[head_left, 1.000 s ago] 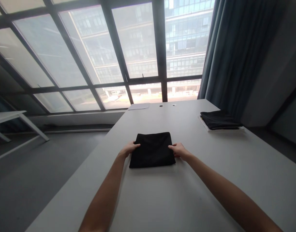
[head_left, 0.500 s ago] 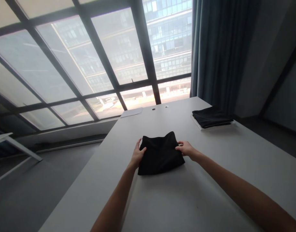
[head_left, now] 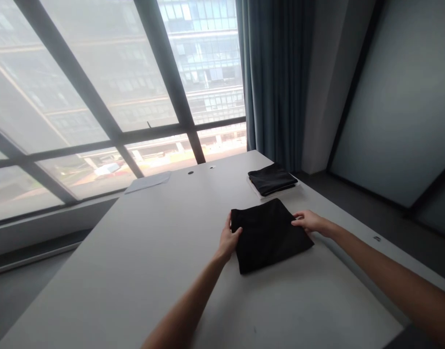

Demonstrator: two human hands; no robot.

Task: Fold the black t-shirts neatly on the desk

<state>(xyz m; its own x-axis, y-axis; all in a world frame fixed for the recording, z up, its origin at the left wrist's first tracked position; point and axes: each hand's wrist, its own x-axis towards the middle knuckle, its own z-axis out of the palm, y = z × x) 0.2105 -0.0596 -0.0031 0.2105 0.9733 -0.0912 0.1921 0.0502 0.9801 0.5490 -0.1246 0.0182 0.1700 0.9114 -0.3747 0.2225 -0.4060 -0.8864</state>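
A folded black cloth (head_left: 269, 237) is held between my two hands over the white table (head_left: 164, 242). My left hand (head_left: 230, 238) grips its left edge, thumb on top and fingers behind. On the right edge, my right hand (head_left: 307, 221) pinches the cloth between thumb and fingers. Just beyond it, a stack of folded dark cloth (head_left: 272, 179) rests on something white and flat near the table's right edge.
White paper sheets (head_left: 148, 182) lie at the table's far left corner, with two small round holes in the tabletop to their right. Large windows, a blue-grey curtain (head_left: 273, 77) and a frosted panel stand behind. A small metal fitting is at the right edge.
The view has turned right. Both hands have carried the black cloth rightward, closer to the stack, and it looks flatter along its top edge.
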